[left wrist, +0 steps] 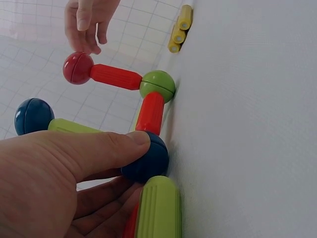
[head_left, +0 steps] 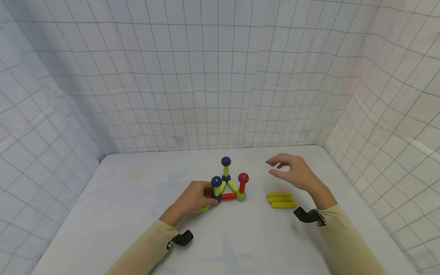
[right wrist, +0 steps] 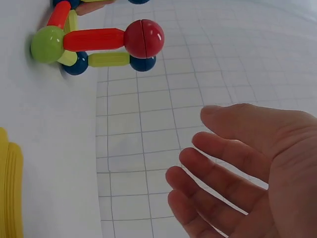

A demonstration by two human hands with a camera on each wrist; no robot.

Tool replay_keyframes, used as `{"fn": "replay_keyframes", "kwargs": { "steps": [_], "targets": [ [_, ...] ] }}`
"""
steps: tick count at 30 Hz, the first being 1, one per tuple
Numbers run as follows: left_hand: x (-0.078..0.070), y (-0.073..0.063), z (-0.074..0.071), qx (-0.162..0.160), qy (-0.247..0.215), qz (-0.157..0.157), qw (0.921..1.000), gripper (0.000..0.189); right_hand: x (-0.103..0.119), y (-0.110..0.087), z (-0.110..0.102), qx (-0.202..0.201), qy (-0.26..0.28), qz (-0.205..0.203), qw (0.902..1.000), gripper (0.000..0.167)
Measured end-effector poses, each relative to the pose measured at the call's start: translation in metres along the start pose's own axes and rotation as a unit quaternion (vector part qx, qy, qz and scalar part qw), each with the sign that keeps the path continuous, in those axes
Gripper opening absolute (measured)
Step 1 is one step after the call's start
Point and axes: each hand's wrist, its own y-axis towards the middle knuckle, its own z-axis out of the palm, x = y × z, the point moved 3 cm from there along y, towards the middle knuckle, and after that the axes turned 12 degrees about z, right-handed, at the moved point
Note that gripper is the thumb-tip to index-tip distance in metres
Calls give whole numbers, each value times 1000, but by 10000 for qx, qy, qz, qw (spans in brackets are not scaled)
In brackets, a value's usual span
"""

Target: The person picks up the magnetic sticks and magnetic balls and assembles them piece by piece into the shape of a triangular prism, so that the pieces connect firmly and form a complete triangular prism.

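Observation:
A structure of magnetic balls and rods stands on the table, its base a triangle with a rod rising from each corner. My left hand [head_left: 198, 198] pinches the lower blue ball [left wrist: 151, 158] at the near-left corner between thumb and fingers. Topping the uprights are a red ball [head_left: 243, 178], a near blue ball [head_left: 216, 181] and a far blue ball [head_left: 225, 161]. At the right corner sits a green ball [left wrist: 157, 86], joined to a red rod [head_left: 229, 196]. My right hand [head_left: 292, 172] hovers right of the structure, fingers loosely bent and holding nothing.
Three yellow rods [head_left: 282, 199] lie side by side on the white table [head_left: 261, 240], below my right hand. A light green rod [left wrist: 159, 208], with a red piece beside it, lies by my left hand. Grid-patterned white sheets [head_left: 220, 76] enclose the table's back and sides.

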Motion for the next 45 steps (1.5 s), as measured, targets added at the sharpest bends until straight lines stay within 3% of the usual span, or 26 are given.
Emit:
{"fn": "replay_keyframes", "kwargs": {
  "steps": [5,11,21,30,45],
  "targets": [
    [1,1,1,8,-30,-24,10000,24,-12,-8,-3,546,-348,336,9973,24],
    [1,1,2,13,-40,-95,9999,23,-33,-11,4,1377,-663,929,9839,19],
    [1,2,2,41,-115,-104,9999,25,-49,-10,19,1851,-1029,1799,9606,12],
    [2,1,2,25,-50,-118,9999,23,-48,-8,27,1974,-1185,1638,9592,17],
    [-1,-1,0,19,-28,-67,10000,22,-48,-2,36,1673,-1686,1380,9615,12]
  ]
}}
